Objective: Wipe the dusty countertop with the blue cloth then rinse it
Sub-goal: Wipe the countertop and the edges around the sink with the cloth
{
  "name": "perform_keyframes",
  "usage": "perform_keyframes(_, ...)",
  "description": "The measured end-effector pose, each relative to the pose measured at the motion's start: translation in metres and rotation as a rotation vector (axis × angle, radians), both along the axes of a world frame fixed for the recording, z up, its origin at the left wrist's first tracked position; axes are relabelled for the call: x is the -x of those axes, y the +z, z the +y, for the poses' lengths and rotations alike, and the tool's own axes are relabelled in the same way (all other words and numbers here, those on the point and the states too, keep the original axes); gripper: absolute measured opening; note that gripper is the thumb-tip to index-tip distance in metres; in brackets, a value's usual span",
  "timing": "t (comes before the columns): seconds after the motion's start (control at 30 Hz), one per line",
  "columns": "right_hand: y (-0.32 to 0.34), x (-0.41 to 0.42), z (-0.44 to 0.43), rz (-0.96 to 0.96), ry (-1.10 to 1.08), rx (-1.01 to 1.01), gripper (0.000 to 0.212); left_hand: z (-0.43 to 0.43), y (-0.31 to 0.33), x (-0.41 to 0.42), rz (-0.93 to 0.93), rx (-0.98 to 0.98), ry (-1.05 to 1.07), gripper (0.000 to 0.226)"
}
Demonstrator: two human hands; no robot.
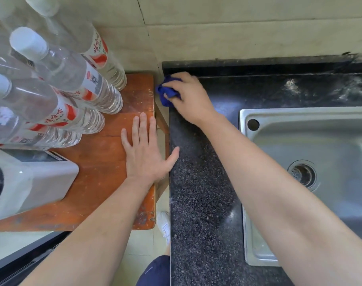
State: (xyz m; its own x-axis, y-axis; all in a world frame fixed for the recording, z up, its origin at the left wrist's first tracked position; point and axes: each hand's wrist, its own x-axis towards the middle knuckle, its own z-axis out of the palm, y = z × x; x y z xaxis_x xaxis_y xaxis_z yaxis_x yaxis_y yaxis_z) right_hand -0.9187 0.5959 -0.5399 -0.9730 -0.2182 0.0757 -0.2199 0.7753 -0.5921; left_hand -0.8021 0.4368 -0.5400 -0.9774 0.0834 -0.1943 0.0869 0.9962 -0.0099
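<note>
- Blue cloth (166, 94) sits bunched at the far-left corner of the stone table (200, 203); my right hand (189, 98) curls its fingers round it.
- Left hand (145, 155) rests flat, fingers spread, on the wooden side table (101, 193).
- I should press firmly, sweeping right toward the far dust streaks (345, 88).

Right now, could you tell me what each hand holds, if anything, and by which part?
The right hand grips the bunched blue cloth from above. The left hand holds nothing, flat on the wooden table.
</note>
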Motion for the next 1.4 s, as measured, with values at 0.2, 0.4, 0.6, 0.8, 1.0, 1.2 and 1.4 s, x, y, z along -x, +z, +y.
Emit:
perform_keyframes(0.2, -0.002, -0.079, 0.118, 0.139, -0.345, -0.015, 0.024, -0.001, 0.001, 0.001, 0.008, -0.014, -0.007, 0.103)
perform_keyframes(0.4, -0.016, -0.063, 0.064, 0.102, 0.037, -0.124, 0.022, -0.001, 0.001, 0.001, 0.009, -0.025, 0.002, 0.104)
perform_keyframes(0.6, 0.004, -0.018, -0.015, 0.035, 0.269, -0.204, 0.028, 0.000, 0.000, 0.001, 0.028, -0.011, 0.003, 0.105)
perform_keyframes(0.8, 0.004, -0.046, 0.108, 0.192, -0.626, 0.076, 0.029, -0.001, 0.001, 0.001, 0.008, -0.008, -0.001, 0.106)
perform_keyframes(1.0, -0.012, -0.025, 0.057, 0.031, -0.760, -0.010, 0.030, -0.002, 0.000, 0.001, 0.012, -0.008, -0.005, 0.106)
perform_keyframes(1.2, -0.003, 0.009, -0.016, -0.102, -0.051, -0.015, 0.032, -0.002, -0.004, 0.001, 0.032, -0.015, -0.004, 0.106)
perform_keyframes(1.4, -0.013, -0.042, 0.093, 0.048, -0.467, -0.030, 0.033, -0.003, -0.004, 0.001, 0.030, -0.025, -0.019, 0.105)
